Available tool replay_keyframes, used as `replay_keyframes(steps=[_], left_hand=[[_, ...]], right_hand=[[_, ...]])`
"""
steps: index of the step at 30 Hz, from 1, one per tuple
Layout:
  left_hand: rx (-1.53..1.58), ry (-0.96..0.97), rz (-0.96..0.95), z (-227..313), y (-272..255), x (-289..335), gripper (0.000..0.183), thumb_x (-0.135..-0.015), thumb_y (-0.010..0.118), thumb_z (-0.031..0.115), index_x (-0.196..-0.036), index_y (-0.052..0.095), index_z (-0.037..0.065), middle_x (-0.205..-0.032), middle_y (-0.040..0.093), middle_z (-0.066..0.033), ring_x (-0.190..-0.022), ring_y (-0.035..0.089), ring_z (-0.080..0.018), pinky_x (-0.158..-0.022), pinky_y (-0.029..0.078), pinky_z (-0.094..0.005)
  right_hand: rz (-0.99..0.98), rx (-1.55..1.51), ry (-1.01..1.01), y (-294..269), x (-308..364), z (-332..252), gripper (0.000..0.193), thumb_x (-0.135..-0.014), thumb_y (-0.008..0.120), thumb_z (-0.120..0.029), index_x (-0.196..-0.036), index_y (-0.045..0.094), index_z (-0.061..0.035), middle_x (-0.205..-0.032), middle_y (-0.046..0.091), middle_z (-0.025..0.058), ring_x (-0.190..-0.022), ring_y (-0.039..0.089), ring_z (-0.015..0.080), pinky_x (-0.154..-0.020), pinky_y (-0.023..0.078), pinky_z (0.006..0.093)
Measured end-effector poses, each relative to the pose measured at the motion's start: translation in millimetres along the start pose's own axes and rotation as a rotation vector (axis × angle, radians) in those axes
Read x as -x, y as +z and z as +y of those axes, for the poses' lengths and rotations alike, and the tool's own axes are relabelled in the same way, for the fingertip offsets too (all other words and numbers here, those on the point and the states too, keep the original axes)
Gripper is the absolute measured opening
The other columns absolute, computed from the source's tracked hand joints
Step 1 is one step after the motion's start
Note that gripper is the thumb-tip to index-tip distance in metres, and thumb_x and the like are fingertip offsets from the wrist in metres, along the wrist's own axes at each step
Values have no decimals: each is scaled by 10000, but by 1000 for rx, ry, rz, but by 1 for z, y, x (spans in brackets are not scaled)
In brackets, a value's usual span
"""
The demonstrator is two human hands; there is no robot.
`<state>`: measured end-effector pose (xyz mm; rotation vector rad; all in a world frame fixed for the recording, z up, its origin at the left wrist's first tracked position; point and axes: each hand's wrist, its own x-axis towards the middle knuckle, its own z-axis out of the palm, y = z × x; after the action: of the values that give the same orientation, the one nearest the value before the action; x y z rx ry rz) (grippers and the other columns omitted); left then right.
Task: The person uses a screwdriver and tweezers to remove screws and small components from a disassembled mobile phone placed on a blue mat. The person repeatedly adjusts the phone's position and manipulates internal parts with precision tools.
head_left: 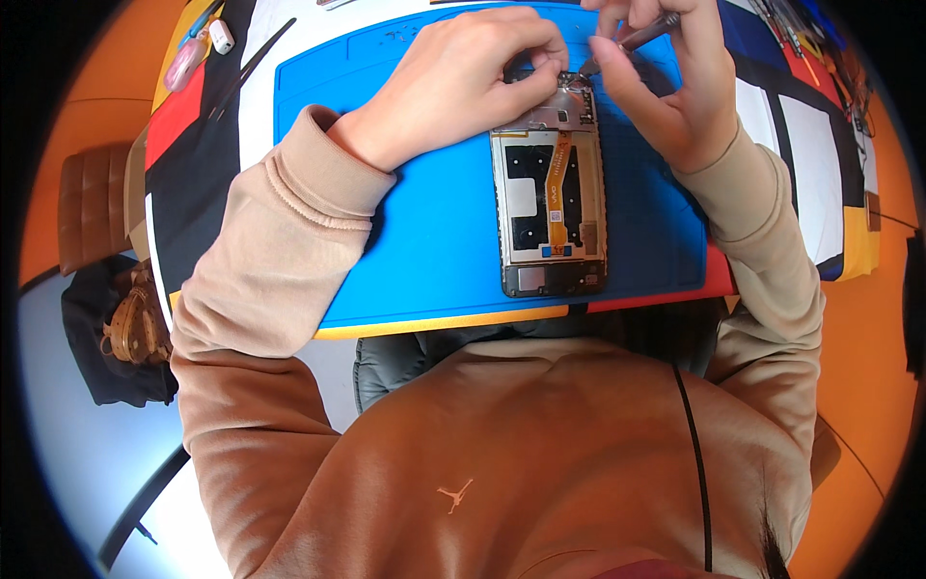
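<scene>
Left hand (473,72) fingers bunched narrow at the top end of the opened phone (542,207), can't tell if they're gripping anything; right hand (675,92) fingers hold a slim tool (648,33) there too. Blue mat (424,232) spreads left of the phone, counter (424,330) edge just past its bottom.

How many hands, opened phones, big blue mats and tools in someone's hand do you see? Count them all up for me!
Bare left hand and right hand: 2
Opened black-framed rectangular phone: 1
Flat blue mat: 1
Slim grey held tool: 1
Total: 5
</scene>
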<state>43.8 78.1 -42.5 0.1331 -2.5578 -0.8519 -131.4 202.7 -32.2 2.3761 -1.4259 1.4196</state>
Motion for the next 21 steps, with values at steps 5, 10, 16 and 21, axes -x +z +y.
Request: replay_keyframes(steps=[5,10,16,21], left_hand=[[20,-28,-9,2,-2,2,119,-897,655,133,-941,643,23,-841,615,-162,-778,638,-357,-694,516,-407],[9,-47,-25,2,-2,2,121,-900,652,141,-952,651,31,-855,626,-158,-795,648,-354,-703,523,-406],[22,-32,-16,0,-1,2,123,-896,656,141,-954,655,32,-860,632,-156,-804,653,-352,-709,525,-405],[22,-37,-23,0,-2,2,121,-894,659,137,-949,656,30,-863,642,-159,-806,657,-349,-713,526,-408]], right_hand=[[51,-158,57,3,6,2,336,-837,632,109,-1020,395,-43,-1078,569,169,-785,526,116,-737,468,249],[-18,-90,60,-1,11,6,342,-842,610,105,-1026,370,-56,-1116,544,175,-777,504,93,-751,464,248],[-37,-181,100,-2,13,4,345,-838,558,110,-1055,357,-69,-1139,530,162,-764,437,74,-751,439,227],[-32,-207,132,-3,16,2,355,-843,527,118,-1074,341,-77,-1153,530,157,-782,420,66,-750,413,211]])
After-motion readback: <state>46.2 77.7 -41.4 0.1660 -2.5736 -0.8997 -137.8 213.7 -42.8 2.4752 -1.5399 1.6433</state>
